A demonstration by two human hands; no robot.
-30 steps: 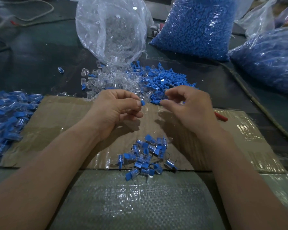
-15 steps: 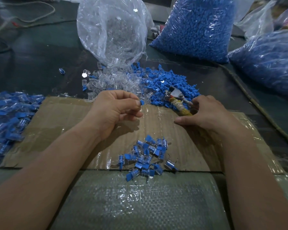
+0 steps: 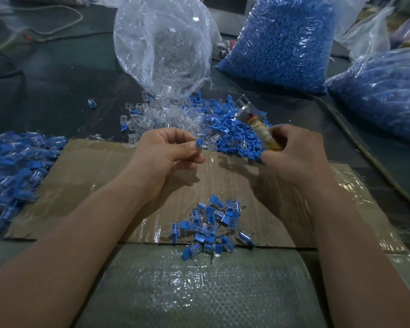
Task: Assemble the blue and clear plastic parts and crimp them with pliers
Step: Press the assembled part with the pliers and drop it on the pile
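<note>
Pinching a small blue part between thumb and forefinger, the left hand hovers; the right hand curls tight around the pliers.

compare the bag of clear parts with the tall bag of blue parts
Contents: the bag of clear parts holds see-through pieces; the tall bag of blue parts holds solid blue ones. Fill: the clear one is slack and crumpled; the blue one bulges, packed tight. Mouth: the clear one gapes toward the person, spilling pieces; the blue one shows no opening. Both are transparent plastic sacks.
</note>
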